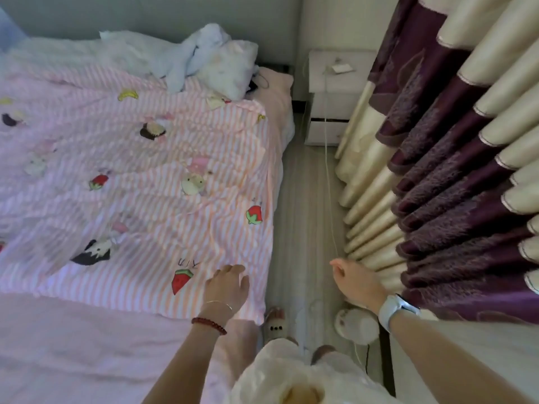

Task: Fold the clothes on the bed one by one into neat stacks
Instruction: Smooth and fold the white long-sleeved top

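Overhead: striped quilt [140, 176] covers bed; curtain [455, 158] right; both grips relaxed, empty.

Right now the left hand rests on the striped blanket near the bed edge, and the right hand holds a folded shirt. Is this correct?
Not fully. In the head view the left hand does rest on the striped blanket near the bed edge, but the right hand holds no shirt; it hangs over the floor beside the curtain.

Soft matt cotton-like striped quilt cover [140, 176] across the bed; fluffy white and pale blue clothes [204, 59] at its far edge; satiny cream-and-purple textured curtain [455, 158]; pale wood-grain floor [306, 199].
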A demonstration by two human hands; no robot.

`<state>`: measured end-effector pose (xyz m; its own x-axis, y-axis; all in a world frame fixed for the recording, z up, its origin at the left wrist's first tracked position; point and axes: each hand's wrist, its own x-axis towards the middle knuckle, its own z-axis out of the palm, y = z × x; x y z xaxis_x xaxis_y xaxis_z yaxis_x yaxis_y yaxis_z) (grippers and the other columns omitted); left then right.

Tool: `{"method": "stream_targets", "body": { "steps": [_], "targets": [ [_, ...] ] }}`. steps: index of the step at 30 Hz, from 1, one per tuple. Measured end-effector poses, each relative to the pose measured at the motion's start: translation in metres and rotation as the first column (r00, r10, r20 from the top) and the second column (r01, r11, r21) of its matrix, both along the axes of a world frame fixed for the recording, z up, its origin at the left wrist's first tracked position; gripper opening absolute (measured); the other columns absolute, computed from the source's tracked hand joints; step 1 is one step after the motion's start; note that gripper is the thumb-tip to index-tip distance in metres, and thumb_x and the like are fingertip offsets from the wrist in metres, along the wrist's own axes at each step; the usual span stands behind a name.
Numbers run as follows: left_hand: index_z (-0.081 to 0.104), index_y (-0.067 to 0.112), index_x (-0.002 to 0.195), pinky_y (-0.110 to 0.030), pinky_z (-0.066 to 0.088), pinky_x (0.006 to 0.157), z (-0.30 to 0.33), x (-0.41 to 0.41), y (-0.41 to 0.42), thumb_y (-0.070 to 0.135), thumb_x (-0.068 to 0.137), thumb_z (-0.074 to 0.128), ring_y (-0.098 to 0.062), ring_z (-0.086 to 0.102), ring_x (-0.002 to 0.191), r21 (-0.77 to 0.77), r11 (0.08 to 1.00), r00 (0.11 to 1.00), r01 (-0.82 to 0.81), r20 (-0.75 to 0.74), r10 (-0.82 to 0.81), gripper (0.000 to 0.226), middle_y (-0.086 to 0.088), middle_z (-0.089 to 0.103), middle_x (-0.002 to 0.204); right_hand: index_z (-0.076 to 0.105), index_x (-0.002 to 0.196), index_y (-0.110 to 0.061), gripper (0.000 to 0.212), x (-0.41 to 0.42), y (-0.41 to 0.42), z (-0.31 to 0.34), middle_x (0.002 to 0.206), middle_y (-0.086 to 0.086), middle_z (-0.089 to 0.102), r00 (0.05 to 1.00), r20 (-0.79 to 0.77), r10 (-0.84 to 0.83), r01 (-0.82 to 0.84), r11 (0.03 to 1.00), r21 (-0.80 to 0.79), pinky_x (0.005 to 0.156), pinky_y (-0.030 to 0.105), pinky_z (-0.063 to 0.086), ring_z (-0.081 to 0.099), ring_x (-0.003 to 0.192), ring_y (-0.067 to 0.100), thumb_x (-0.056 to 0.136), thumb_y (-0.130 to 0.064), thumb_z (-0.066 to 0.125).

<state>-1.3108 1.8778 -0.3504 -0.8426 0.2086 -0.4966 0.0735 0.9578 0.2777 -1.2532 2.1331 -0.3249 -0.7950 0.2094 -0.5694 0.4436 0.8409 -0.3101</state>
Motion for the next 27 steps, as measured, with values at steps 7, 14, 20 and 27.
{"method": "stream_targets", "body": {
  "steps": [7, 14, 20, 27],
  "targets": [
    [0.048, 0.022, 0.131, -0.035, 0.038, 0.097, 0.023, -0.168, 0.059, 0.035, 0.097, 0.039, -0.023, 0.046, 0.121, 0.033, 0.999, 0.996, -0.026, -0.082, 0.029, 0.038, -0.003, 0.050, 0.131, 0.053, 0.129, -0.015, 0.035, -0.165, 0.029, 0.026, 0.127, 0.005, 0.059, 0.982, -0.168, 0.083, -0.094, 0.994, -0.056, 0.097, 0.031, 0.040, 0.053, 0.118, 0.022, 0.099, -0.022, 0.037],
    [0.050, 0.022, 0.130, -0.032, 0.040, 0.097, -0.001, -0.294, 0.113, 0.034, 0.096, 0.040, -0.021, 0.045, 0.123, 0.062, 0.980, 0.977, -0.189, -0.088, 0.194, 0.037, -0.001, 0.047, 0.135, 0.053, 0.129, -0.016, 0.034, -0.338, 0.081, 0.005, 0.130, 0.004, 0.057, 0.957, -0.156, 0.245, -0.257, 0.964, -0.061, 0.100, 0.033, 0.038, 0.050, 0.120, 0.022, 0.099, -0.022, 0.037],
    [0.048, 0.022, 0.131, -0.034, 0.039, 0.097, -0.001, -0.409, 0.156, 0.033, 0.097, 0.039, -0.022, 0.046, 0.123, 0.040, 0.921, 0.919, -0.387, -0.066, 0.389, 0.037, -0.002, 0.047, 0.135, 0.052, 0.129, -0.017, 0.035, -0.493, 0.127, 0.003, 0.130, 0.002, 0.056, 0.895, -0.159, 0.418, -0.427, 0.904, -0.030, 0.100, 0.033, 0.038, 0.050, 0.119, 0.019, 0.099, -0.023, 0.036],
    [0.047, 0.021, 0.132, -0.036, 0.040, 0.097, 0.009, -0.507, 0.155, 0.033, 0.098, 0.038, -0.022, 0.045, 0.123, 0.042, 0.850, 0.848, -0.525, -0.060, 0.526, 0.038, -0.002, 0.047, 0.135, 0.051, 0.130, -0.017, 0.035, -0.636, 0.117, 0.011, 0.132, 0.001, 0.054, 0.788, -0.135, 0.601, -0.607, 0.795, -0.005, 0.101, 0.034, 0.037, 0.048, 0.122, 0.019, 0.099, -0.023, 0.037]
  ]
}}
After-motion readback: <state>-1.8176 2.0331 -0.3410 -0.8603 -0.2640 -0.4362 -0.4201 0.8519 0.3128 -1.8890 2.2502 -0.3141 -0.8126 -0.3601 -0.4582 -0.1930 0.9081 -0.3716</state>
